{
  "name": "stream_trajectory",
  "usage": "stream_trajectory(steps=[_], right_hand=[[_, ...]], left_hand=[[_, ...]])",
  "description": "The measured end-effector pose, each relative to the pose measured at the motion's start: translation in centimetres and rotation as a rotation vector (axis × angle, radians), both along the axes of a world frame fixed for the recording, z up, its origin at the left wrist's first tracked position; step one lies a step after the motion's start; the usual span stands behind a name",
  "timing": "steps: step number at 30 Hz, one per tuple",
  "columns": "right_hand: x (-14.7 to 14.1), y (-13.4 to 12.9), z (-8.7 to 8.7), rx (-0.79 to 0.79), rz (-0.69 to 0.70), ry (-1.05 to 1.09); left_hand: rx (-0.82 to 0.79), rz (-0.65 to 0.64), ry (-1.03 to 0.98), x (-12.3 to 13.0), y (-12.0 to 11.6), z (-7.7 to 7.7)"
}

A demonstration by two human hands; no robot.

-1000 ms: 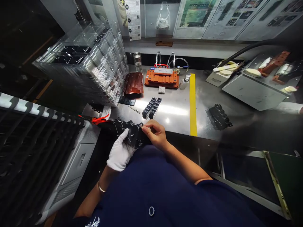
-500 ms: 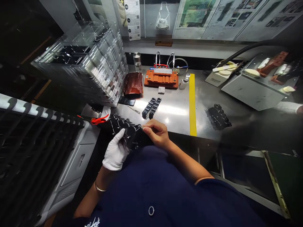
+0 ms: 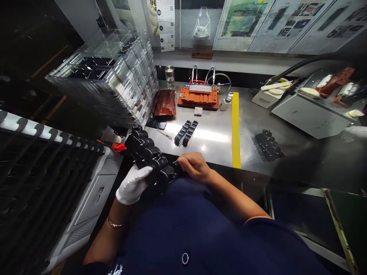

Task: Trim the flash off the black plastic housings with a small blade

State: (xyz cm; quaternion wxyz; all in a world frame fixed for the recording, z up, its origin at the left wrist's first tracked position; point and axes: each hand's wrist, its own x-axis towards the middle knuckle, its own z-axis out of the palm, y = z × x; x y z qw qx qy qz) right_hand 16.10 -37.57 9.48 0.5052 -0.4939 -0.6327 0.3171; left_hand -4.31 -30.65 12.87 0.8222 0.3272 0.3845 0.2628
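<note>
A white-gloved left hand (image 3: 132, 185) grips a black molded part (image 3: 150, 158) by its lower edge, thumb across the top face, the piece held tilted in front of the worker's dark blue shirt (image 3: 200, 225), off the near edge of the table (image 3: 212, 151). The bare right hand (image 3: 196, 167), fingers curled closed, pinches a thin tool (image 3: 176, 162) whose tip sits just beside the part's right end. A metal bangle (image 3: 114, 224) circles the left wrist. Beyond the hands, two ribbed black strips (image 3: 186, 133) lie side by side on the metal table, a slim metal implement (image 3: 164, 134) to their left and a small pale block (image 3: 198, 111) behind them. Farther back rests an orange fixture (image 3: 197, 100), flanked by a brown sheet (image 3: 164, 105) and a small white bottle (image 3: 225, 104). Right of a yellow stripe (image 3: 235, 133) lies a second black part (image 3: 268, 145). At left, a tall stack of clear trays (image 3: 134, 84) rises above a red-handled tool (image 3: 119, 147) near the held part.
</note>
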Motion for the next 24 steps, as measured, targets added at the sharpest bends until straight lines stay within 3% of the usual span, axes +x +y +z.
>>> stream_trajectory(steps=[4,9,15,21,24], right_hand=[[0.6,-0.1,1.4,0.238,0.232,-0.254],[0.6,0.4,1.3,0.219,0.309,-0.373],[0.5,0.7,1.1,0.248,0.16,-0.39],[0.4,0.8,1.3,0.306,0.224,-0.443],[0.3,0.8,1.3,0.37,0.132,-0.415]], left_hand=[[0.058,-0.05,0.035,-0.5,0.9,0.1],[0.049,-0.105,0.042,-0.1,0.8,0.0],[0.024,-0.015,0.017,0.3,0.5,0.1],[0.019,0.016,0.008,0.0,0.3,-0.5],[0.011,0.013,0.002,-0.1,0.3,-0.8]])
